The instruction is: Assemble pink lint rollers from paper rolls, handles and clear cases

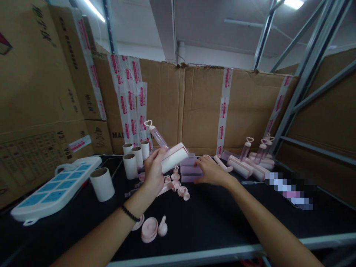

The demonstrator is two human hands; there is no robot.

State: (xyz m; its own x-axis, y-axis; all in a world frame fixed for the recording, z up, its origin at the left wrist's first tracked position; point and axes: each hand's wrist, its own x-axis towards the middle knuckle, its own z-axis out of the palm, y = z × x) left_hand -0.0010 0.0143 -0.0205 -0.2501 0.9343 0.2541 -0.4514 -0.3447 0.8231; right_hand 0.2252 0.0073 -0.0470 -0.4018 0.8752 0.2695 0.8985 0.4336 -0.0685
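My left hand [155, 165] is closed round a pale pink lint roller with a white roll [175, 159]; its clear handle [159, 138], ending in a heart-shaped loop, slants up to the left. My right hand [211, 170] has its thumb and fingers closed at the right end of a translucent purple cover [191, 173], one of several lying together. Between my hands lie small pink round caps [175, 178]. Nearer me are more pink discs [149, 229] and a small pink knobbed piece [162, 227].
White cardboard-cored rolls [102, 184] stand at left, beside a white and blue power strip [58, 185]. Pink rollers with heart-loop handles [249, 167] lie at right, near a blurred-out item [289, 191]. Cardboard walls [200, 111] close off the black table's back and sides.
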